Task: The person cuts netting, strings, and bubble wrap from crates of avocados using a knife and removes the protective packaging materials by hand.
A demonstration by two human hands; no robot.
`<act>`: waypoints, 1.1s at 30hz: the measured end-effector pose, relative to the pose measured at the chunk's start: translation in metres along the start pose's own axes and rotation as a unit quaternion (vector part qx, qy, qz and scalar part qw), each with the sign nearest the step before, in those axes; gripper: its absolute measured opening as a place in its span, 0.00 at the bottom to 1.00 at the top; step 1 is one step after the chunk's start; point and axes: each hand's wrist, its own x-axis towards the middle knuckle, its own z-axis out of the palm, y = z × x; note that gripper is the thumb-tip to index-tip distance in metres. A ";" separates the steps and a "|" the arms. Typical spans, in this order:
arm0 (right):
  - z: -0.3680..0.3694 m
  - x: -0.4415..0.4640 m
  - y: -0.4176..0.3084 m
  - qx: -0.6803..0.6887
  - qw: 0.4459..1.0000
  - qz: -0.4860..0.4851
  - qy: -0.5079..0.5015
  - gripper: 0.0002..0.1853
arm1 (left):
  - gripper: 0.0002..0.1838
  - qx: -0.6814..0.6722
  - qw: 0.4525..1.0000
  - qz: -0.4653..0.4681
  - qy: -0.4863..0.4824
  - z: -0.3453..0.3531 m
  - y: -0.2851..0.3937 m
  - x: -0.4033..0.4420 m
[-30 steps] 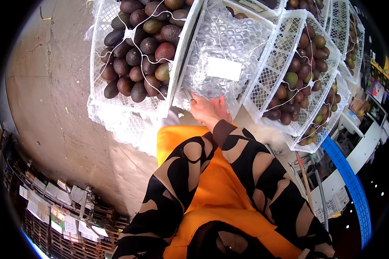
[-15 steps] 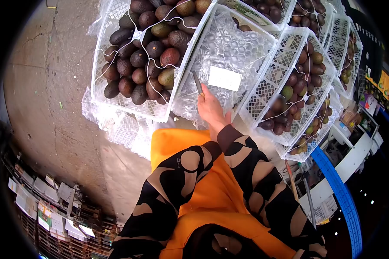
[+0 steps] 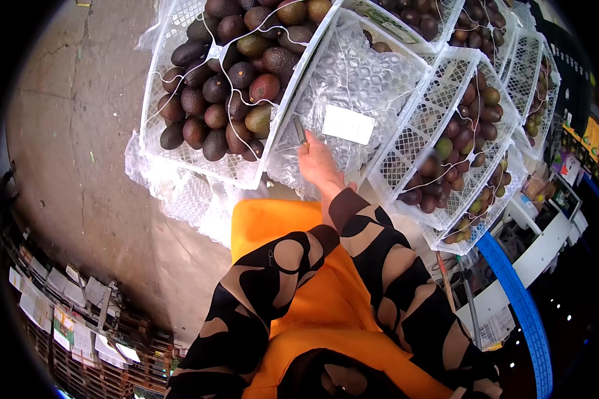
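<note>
My right hand [image 3: 318, 163] is closed around a knife [image 3: 299, 130]. Its narrow grey blade points away from me, over the left edge of a crate [image 3: 416, 93] topped with clear bubble wrap [image 3: 353, 63]. A white label [image 3: 348, 124] lies on the wrap, just right of the blade. Crossing beneath my right wrist, my left hand [image 3: 353, 187] shows only a sliver of skin near the crate's front edge; its fingers are hidden. Left of the knife stands a white crate [image 3: 270, 147] of dark avocados [image 3: 215, 116], with white elastic cords stretched over them.
To the right, more white mesh crates [image 3: 406, 143] hold avocados under cords. Concrete floor [image 3: 66, 153] lies to the left, with loose plastic wrap [image 3: 186, 199] beside the avocado crate. A blue curved strip [image 3: 522, 299] and a white table [image 3: 546, 246] are at lower right; wooden pallets [image 3: 93, 366] at lower left.
My right hand and the knife have shifted slightly left and toward me along the crate's left edge. The view has moved a little; the crates and label stay in place.
</note>
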 end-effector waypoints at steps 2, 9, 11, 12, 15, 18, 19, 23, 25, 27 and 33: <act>-0.015 -0.021 0.008 0.039 0.997 0.008 -0.064 0.29 | 0.24 0.001 1.000 -0.006 0.001 0.004 0.001 -0.001; -0.070 0.013 -0.009 0.176 0.984 0.028 0.018 0.28 | 0.23 0.150 0.989 0.004 0.010 -0.003 0.026 0.004; -0.063 0.038 -0.009 0.170 0.985 0.044 -0.005 0.29 | 0.26 0.223 0.974 0.031 -0.016 -0.011 0.032 0.003; -0.061 0.046 -0.014 0.167 0.984 0.053 -0.018 0.29 | 0.27 0.165 0.986 0.016 0.004 -0.009 0.031 0.000; -0.035 0.072 -0.007 0.118 0.993 0.020 0.013 0.29 | 0.30 0.055 0.998 -0.017 0.014 -0.006 0.033 -0.001; -0.040 0.052 -0.002 0.088 0.995 -0.003 0.037 0.29 | 0.34 0.105 0.993 -0.010 -0.049 -0.006 0.023 -0.003; -0.050 0.031 -0.005 0.124 0.992 0.012 0.026 0.29 | 0.36 0.140 0.989 -0.001 -0.042 -0.001 0.014 -0.009; -0.057 0.009 0.000 0.263 0.963 0.054 -0.004 0.29 | 0.34 0.045 0.999 -0.030 0.008 -0.002 0.023 -0.004; -0.052 0.024 0.000 0.284 0.956 0.064 -0.029 0.30 | 0.33 0.079 0.997 -0.009 -0.006 -0.005 0.023 -0.007; -0.041 0.044 -0.010 0.217 0.976 0.015 -0.015 0.31 | 0.32 -0.139 0.990 -0.024 0.014 0.007 0.010 -0.008; -0.055 0.024 0.002 0.235 0.964 0.081 -0.097 0.30 | 0.29 0.314 0.946 0.004 -0.074 0.008 0.005 -0.010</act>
